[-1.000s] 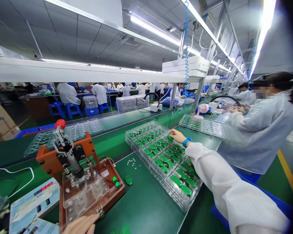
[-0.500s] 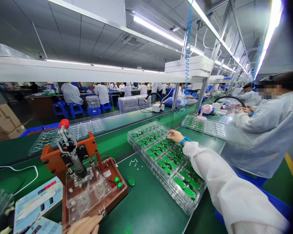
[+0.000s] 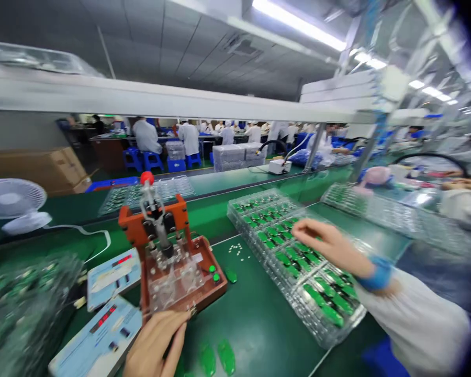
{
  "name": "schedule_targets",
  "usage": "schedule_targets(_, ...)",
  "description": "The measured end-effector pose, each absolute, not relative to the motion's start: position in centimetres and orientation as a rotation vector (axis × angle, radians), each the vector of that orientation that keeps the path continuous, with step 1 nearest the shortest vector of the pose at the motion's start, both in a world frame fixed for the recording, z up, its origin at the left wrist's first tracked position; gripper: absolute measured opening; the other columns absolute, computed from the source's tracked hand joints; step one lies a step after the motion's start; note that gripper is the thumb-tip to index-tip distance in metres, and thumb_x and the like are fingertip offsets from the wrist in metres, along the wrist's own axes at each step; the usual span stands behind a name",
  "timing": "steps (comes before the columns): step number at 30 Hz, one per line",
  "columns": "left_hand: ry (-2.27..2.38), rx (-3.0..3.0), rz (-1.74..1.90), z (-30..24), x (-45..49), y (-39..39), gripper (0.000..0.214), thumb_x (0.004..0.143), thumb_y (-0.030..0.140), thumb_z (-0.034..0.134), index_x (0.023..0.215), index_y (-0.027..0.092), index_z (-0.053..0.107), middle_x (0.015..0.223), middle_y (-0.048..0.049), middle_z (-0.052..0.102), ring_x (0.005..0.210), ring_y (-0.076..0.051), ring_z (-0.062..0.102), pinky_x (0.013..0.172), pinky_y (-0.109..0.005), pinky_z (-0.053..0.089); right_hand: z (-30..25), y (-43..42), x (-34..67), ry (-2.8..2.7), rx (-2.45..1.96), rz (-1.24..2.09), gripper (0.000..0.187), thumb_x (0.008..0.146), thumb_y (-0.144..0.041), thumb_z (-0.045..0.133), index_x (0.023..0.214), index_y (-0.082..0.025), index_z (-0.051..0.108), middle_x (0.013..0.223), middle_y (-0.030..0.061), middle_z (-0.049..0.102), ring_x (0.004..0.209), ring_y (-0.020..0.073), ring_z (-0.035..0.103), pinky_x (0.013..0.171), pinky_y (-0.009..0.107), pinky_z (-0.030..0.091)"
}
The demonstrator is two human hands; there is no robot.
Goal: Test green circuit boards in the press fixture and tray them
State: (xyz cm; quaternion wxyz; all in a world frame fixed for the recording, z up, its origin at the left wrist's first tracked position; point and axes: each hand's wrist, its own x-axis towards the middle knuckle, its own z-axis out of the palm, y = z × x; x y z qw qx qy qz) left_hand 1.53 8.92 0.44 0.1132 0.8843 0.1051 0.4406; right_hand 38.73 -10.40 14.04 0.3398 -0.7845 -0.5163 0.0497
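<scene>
Clear plastic tray (image 3: 277, 275) looks mostly filled; green oval boards (image 3: 226, 356) lie loose.
Right hand (image 3: 325, 243) half-curled, left hand (image 3: 157, 340) flattish; cannot tell either's grip.

Clock centred on my view. Hands: 2 of mine, L hand (image 3: 157, 340) at 7 o'clock, R hand (image 3: 325, 241) at 4. Wristband (image 3: 380, 272): 1, on R. Press (image 3: 165, 235): 1, at 8, w/ 1 red knob (image 3: 146, 178) & 2 green btns (image 3: 216, 277). Meters (image 3: 96, 337): 2, approx. 8. Loose boards (image 3: 226, 357): 1 beside press, 2 lower, all approx. 6, poss. more nr L hand. White bits (image 3: 238, 247): approx. 10, at 6. Tray stack (image 3: 298, 309) under R: 1, its layers too blurred to count. Fans: 2, white fan (image 3: 13, 199) at 9, pink fan (image 3: 374, 177) at 3. Blue stools (image 3: 152, 159): 3, btwn 9 & 10.
</scene>
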Motion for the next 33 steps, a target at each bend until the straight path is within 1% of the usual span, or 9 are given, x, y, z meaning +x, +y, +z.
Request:
schedule_targets(3,0.392,2.543,1.252,1.5,1.5,8.4,0.017,0.103,0.016,0.056,0.114,0.022,0.067,0.099,-0.0021,0.074,0.093,-0.015,0.068,0.085,-0.024,0.055,10.8,-12.0,30.2,-1.576,-1.755,0.526,0.030,0.103,-0.048,0.055,0.089,-0.027,0.071,0.084,-0.0009,0.071,0.076,0.0157,0.065,0.071,0.028,0.051)
schedule_targets(6,0.505,2.487,1.169,1.3,0.9,8.0,0.016,0.103,0.015,0.057,0.114,0.022,0.066,0.097,-0.0009,0.073,0.091,-0.014,0.067,0.084,-0.025,0.055,4.7,-11.6,23.6,-1.689,-1.531,0.822,0.024,0.104,-0.040,0.057,0.092,-0.026,0.073,0.083,-0.0004,0.073,0.076,0.0158,0.067,0.072,0.028,0.052)
schedule_targets(9,0.562,2.460,1.080,0.5,-0.7,7.1,0.015,0.102,0.014,0.059,0.112,0.023,0.067,0.098,-0.0008,0.074,0.092,-0.015,0.067,0.084,-0.026,0.055,-0.3,-9.8,20.1,-1.751,-1.410,0.808,0.019,0.105,-0.032,0.055,0.101,-0.023,0.071,0.094,0.0032,0.075,0.089,0.0189,0.068,0.082,0.031,0.053)
schedule_targets(11,0.523,2.470,1.002,0.2,-2.1,6.3,0.016,0.101,0.012,0.060,0.110,0.023,0.067,0.099,-0.0008,0.074,0.093,-0.015,0.066,0.084,-0.026,0.056,-1.7,-8.3,19.7,-1.729,-1.404,0.757,0.014,0.105,-0.029,0.056,0.107,-0.023,0.068,0.105,0.0046,0.074,0.100,0.0201,0.067,0.091,0.034,0.052)
schedule_targets(14,0.471,2.518,0.850,-0.1,-3.9,5.3,0.017,0.100,0.014,0.061,0.110,0.024,0.069,0.108,-0.0024,0.075,0.100,-0.017,0.066,0.088,-0.030,0.058,-1.5,-6.3,20.6,-1.776,-1.441,0.707,0.010,0.100,-0.025,0.064,0.109,-0.023,0.068,0.117,0.0062,0.072,0.115,0.0234,0.063,0.102,0.039,0.050)
schedule_targets(18,0.574,2.604,0.595,-0.5,-4.9,5.0,0.018,0.096,0.023,0.068,0.113,0.027,0.072,0.130,-0.0059,0.071,0.120,-0.027,0.062,0.097,-0.046,0.060,-1.2,-4.9,21.6,-1.904,-1.503,0.688,0.026,0.088,-0.028,0.080,0.111,-0.022,0.070,0.124,0.0083,0.071,0.125,0.0301,0.059,0.110,0.049,0.047)
schedule_targets(22,0.627,2.631,0.466,-1.2,-4.6,5.3,0.020,0.094,0.022,0.068,0.112,0.027,0.074,0.135,-0.0059,0.069,0.127,-0.031,0.059,0.101,-0.055,0.058,-2.1,-4.9,21.5,-1.913,-1.570,0.699,0.036,0.080,-0.036,0.087,0.110,-0.024,0.071,0.131,0.0087,0.069,0.130,0.0353,0.056,0.112,0.058,0.044)
schedule_targets(28,0.616,2.609,0.514,-1.1,-4.5,5.0,0.019,0.094,0.022,0.070,0.112,0.027,0.073,0.128,-0.0048,0.072,0.121,-0.030,0.063,0.098,-0.053,0.060,-2.2,-5.2,21.4,-1.929,-1.518,0.677,0.030,0.084,-0.031,0.086,0.109,-0.025,0.072,0.122,0.0066,0.075,0.121,0.0327,0.062,0.108,0.055,0.048)
schedule_targets(33,0.585,2.437,0.826,1.6,-4.2,6.5,0.018,0.093,0.022,0.072,0.110,0.026,0.072,0.124,-0.0051,0.073,0.118,-0.025,0.063,0.098,-0.045,0.059,0.7,-4.2,22.6,-1.826,-1.370,0.603,0.026,0.088,-0.034,0.081,0.110,-0.029,0.070,0.126,0.0049,0.072,0.121,0.0268,0.063,0.102,0.043,0.055)
